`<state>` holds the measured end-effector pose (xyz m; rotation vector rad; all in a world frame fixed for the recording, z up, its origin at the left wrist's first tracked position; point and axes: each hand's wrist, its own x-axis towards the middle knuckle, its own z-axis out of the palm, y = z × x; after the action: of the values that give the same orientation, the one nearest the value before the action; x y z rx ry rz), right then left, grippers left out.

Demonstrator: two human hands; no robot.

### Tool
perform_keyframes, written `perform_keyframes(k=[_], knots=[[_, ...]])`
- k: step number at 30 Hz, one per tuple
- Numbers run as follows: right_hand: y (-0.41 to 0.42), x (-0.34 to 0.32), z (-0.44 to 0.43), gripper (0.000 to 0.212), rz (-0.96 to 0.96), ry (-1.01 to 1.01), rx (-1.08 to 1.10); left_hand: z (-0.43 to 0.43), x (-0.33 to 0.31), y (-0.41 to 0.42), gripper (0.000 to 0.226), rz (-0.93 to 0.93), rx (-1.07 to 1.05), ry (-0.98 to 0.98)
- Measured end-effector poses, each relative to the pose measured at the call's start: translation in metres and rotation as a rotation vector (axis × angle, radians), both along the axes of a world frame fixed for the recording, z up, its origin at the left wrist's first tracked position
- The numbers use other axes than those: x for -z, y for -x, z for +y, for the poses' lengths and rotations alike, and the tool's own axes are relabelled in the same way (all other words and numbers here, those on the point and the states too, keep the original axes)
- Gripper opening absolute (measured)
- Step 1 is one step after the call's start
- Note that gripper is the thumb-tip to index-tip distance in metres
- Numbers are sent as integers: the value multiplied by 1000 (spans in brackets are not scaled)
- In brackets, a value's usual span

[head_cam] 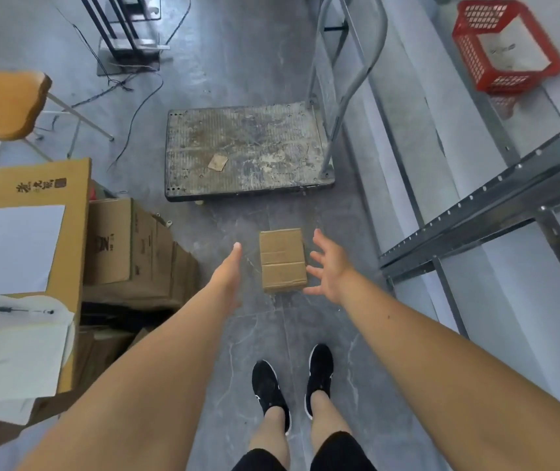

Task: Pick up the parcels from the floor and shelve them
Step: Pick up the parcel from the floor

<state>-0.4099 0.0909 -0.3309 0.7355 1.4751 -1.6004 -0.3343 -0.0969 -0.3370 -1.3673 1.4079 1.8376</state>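
Grey warehouse floor (244, 334): small parcel (283, 260) lies between left hand (227, 277) and right hand (327, 270), fingers spread, holding nothing. Uneven palm pressure could likely let the smooth carton slip or tip.

Chair (3, 103) (left side) cut off

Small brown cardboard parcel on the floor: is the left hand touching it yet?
Apart. The head view shows bare grey floor between the open left hand and the small brown cardboard parcel.
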Motion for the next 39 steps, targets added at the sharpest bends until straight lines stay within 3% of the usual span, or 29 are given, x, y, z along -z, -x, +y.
perform_keyframes(k=[13,20,25,39], knots=[[32,93,25,64,-54,-41,-43,31,93,35,83,-57,-64,-28],[56,148,34,73,-88,-68,12,46,143,54,84,-102,-93,-44],[76,197,39,76,-122,-62,107,50,193,72,76,-51,-154,-64],[106,353,9,69,-107,-74,53,41,347,101,73,-63,-193,19]])
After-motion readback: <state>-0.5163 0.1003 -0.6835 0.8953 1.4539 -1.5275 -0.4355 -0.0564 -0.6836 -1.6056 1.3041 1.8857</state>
